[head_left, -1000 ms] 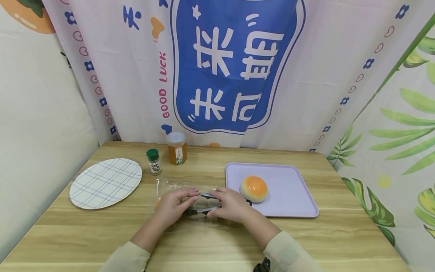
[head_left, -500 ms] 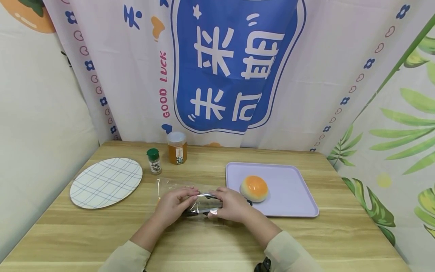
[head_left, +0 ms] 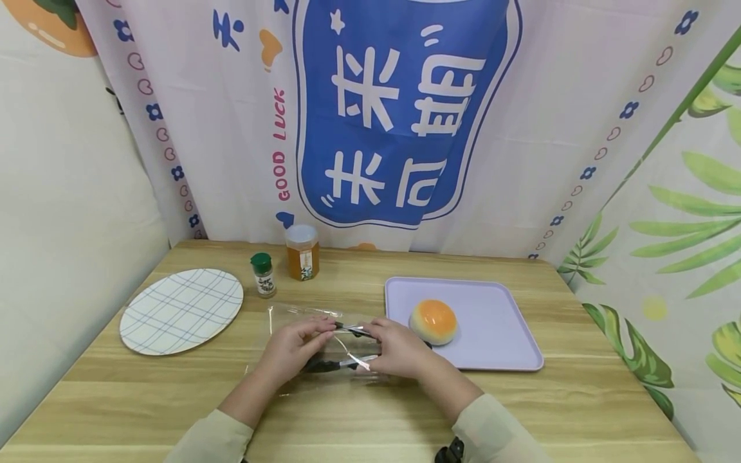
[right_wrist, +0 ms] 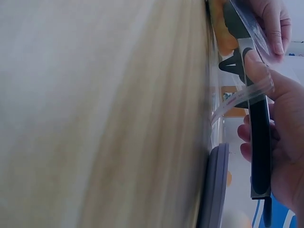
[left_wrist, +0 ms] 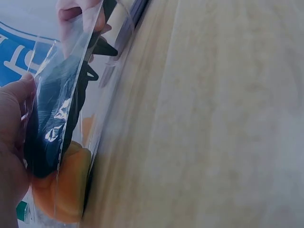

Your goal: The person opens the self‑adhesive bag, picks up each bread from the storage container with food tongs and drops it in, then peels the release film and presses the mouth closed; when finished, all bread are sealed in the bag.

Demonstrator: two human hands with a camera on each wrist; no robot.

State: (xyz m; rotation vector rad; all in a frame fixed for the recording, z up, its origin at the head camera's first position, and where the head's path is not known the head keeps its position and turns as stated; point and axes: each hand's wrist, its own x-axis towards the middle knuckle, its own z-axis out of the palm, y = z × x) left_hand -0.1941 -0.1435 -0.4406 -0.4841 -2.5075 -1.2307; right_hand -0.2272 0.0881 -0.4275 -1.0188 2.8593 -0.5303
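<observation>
My right hand [head_left: 399, 347] grips a pair of black-headed tongs [right_wrist: 260, 147] by the handles, with the thumb on one arm and curled fingers on the other. The tong heads reach into a clear plastic bag [head_left: 278, 315] that lies on the table. Inside the bag, an orange-brown piece of bread [left_wrist: 66, 190] sits at the tong tips. Facing the right hand, my left hand [head_left: 292, 347] pinches the bag's film beside the tong heads. In the head view, the left hand hides the bread. Whether the tongs still clasp it, I cannot tell.
Right of the hands, a round glossy bun [head_left: 433, 321] sits on a lilac tray [head_left: 492, 321]. At the left lies a checked oval plate [head_left: 181, 312]. A green-capped shaker [head_left: 263, 276] and a jar of amber contents [head_left: 302, 254] stand behind the bag.
My left hand has shifted slightly left, and more of the black tongs shows between the hands. The bag's film has spread a little toward the front. The right hand stays nearly in place.
</observation>
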